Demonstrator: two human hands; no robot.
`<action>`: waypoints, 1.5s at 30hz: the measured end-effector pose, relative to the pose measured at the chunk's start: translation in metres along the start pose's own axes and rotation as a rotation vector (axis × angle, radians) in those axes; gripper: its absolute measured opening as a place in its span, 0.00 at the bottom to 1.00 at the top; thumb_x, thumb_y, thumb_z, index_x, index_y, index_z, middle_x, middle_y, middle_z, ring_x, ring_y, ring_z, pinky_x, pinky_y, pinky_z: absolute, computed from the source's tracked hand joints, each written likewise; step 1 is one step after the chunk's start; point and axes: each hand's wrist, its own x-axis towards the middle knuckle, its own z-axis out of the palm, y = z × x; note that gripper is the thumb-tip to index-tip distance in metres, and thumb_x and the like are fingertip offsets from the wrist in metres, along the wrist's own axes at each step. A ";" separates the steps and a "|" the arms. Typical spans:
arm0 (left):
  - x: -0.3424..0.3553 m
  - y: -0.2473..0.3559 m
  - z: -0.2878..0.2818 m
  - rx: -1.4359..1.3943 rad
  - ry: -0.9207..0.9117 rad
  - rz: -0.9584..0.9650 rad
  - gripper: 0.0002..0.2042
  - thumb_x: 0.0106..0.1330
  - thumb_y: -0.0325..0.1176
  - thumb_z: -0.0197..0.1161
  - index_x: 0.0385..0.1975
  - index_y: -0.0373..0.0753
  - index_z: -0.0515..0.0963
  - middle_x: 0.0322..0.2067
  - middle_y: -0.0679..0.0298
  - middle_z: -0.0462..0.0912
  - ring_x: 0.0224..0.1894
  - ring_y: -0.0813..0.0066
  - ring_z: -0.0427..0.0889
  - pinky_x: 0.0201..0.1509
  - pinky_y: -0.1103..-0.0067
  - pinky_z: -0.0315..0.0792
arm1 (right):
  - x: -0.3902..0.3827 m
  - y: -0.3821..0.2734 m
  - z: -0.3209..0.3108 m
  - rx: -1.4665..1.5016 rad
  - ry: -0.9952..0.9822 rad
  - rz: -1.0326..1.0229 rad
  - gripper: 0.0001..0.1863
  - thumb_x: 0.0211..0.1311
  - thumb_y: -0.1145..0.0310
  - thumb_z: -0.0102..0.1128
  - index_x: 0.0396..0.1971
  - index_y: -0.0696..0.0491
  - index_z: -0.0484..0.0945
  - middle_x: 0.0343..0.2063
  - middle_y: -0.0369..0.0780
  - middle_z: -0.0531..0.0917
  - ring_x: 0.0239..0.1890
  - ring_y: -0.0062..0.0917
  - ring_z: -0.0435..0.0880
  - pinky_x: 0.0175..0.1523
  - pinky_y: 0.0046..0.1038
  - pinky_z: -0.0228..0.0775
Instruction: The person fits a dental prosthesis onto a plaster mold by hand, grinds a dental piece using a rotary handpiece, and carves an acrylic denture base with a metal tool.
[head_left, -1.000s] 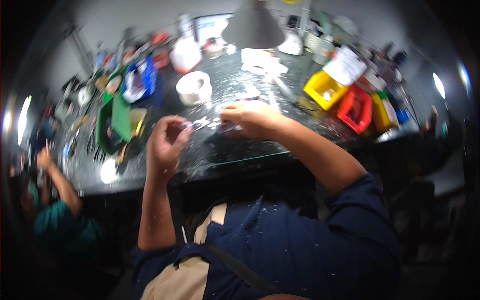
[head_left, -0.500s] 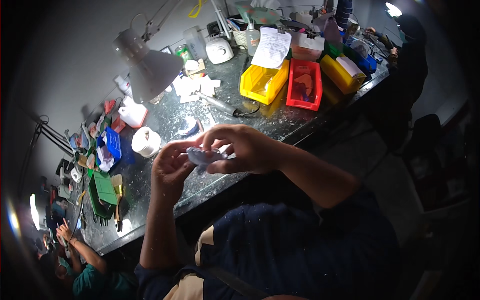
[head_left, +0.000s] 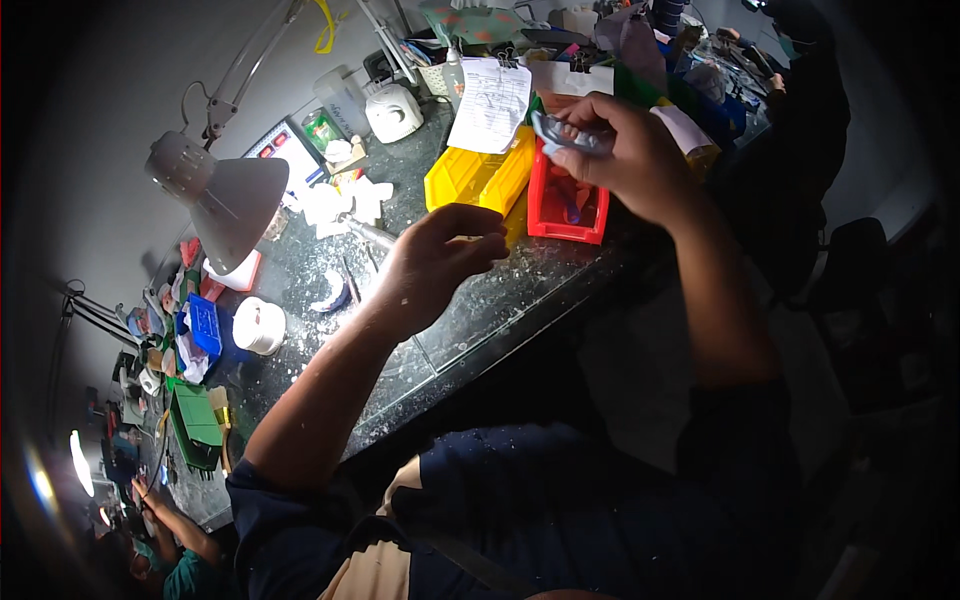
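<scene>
My right hand [head_left: 630, 155] is closed on a pale grey dental cast [head_left: 570, 135], gripped between thumb and fingers. It is above the red bin [head_left: 567, 238], in which an orange piece and a bluish piece lie, partly hidden by that hand. My left hand [head_left: 440, 260] hangs over the bench with nothing visible in it, thumb and fingers apart, beside the front of the yellow bin [head_left: 465, 190]. A white and blue horseshoe-shaped piece [head_left: 330, 292] lies on the bench to the left of my left hand. Close by is a thin dark tool [head_left: 351, 280].
A desk lamp [head_left: 220, 200] leans over the bench at left. Below it stand a white tub [head_left: 259, 326], a blue bin [head_left: 204, 325] and a green bin [head_left: 195, 420]. Clipped papers [head_left: 490, 105] overhang the yellow bin. Other people work at far right and lower left.
Both hands held the cast together over the near bench before. My right hand has carried it right and away to the red bin; my left hand has let go and moved right.
</scene>
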 end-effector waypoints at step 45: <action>0.082 -0.011 0.062 0.784 0.133 0.188 0.16 0.72 0.43 0.64 0.43 0.34 0.78 0.36 0.42 0.88 0.45 0.40 0.89 0.49 0.53 0.80 | -0.092 0.097 0.031 0.242 0.854 0.351 0.17 0.79 0.57 0.66 0.41 0.58 0.84 0.34 0.38 0.88 0.37 0.23 0.86 0.47 0.26 0.78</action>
